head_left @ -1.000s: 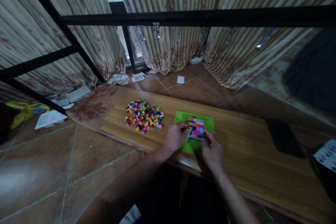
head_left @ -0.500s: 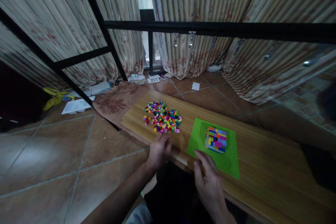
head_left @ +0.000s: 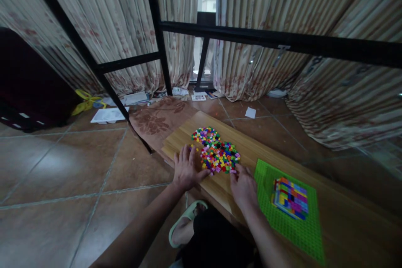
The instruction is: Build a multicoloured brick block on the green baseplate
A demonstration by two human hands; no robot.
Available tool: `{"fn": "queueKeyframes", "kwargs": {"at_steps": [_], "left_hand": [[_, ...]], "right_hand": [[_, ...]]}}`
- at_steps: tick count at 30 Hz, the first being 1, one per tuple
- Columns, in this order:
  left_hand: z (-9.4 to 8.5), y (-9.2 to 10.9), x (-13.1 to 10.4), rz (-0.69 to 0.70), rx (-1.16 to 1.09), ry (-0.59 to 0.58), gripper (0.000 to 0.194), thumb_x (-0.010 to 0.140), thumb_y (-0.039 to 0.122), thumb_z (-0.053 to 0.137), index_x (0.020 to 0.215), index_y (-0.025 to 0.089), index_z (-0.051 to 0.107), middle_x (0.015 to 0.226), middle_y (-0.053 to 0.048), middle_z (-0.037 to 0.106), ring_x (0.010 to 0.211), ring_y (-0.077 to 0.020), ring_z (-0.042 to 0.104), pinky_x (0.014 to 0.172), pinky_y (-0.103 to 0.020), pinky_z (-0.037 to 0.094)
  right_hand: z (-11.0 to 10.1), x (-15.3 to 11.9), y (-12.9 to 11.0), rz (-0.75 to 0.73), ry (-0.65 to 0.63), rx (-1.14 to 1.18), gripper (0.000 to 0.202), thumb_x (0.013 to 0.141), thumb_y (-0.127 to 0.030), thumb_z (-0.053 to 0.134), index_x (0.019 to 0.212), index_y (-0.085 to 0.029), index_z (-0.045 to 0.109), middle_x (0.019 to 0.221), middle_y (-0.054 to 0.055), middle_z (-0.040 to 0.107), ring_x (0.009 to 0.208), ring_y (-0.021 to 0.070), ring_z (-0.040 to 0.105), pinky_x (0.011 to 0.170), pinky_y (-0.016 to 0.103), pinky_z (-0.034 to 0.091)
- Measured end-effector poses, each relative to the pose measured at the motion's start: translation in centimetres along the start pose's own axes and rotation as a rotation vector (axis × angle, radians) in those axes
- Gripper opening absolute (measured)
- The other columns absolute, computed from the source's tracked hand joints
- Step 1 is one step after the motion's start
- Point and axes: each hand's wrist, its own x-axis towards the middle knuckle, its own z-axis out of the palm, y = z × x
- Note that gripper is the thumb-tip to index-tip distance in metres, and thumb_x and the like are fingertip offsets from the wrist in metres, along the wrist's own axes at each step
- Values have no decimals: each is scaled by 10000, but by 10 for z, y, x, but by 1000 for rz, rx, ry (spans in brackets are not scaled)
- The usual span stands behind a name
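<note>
A loose pile of small coloured toy bricks (head_left: 220, 157) lies on the wooden bench. My left hand (head_left: 186, 171) rests at the pile's left side, fingers spread, thumb pointing toward the bricks. At the lower right edge of the pile is my right hand (head_left: 243, 185), its fingers curled together beside a pink brick (head_left: 233, 171); whether anything is between the fingertips is hidden. To the right, a block of stacked bricks (head_left: 290, 198) in several colours stands on a green baseplate (head_left: 266, 176), and neither hand touches it.
The wooden bench (head_left: 185, 127) runs from upper left to lower right, with a brown patterned cloth (head_left: 157, 117) at its far end. Behind it are a black metal frame (head_left: 245, 35) and striped curtains (head_left: 266, 4). Papers (head_left: 108, 114) and a dark suitcase (head_left: 28, 83) are on the tiled floor.
My left hand has moved forward to the pile and spread its fingers. My right hand has left the baseplate's near edge for the pile's right edge. The view has turned left.
</note>
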Motion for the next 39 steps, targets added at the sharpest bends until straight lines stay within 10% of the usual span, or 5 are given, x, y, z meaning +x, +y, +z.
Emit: {"fn": "queueKeyframes", "kwargs": {"at_steps": [10, 23, 39], "left_hand": [[-2, -5, 15, 77, -99, -12, 953, 724, 722, 538, 1454, 154, 308, 1464, -200, 373, 1372, -383, 282, 1101, -588, 181], [-13, 7, -11, 162, -253, -144, 1182, 556, 852, 560, 1502, 240, 200, 1529, -204, 260, 1406, -422, 196, 1065, -707, 96], [-5, -15, 33, 103, -181, 7, 710, 855, 528, 532, 1430, 160, 338, 1456, -199, 383, 1357, -340, 329, 1090, -560, 235]], "right_hand": [[16, 16, -13, -159, -24, 306, 331, 872, -265, 445, 1128, -151, 621, 1021, 114, 641, 855, 214, 624, 775, 356, 501], [36, 80, -36, -572, -98, -41, 323, 885, -213, 469, 1152, -192, 650, 1218, 99, 591, 1074, 261, 488, 941, 439, 425], [2, 81, -3, -386, -76, 73, 272, 876, -228, 443, 975, -214, 696, 1023, 69, 683, 954, 222, 599, 866, 383, 469]]}}
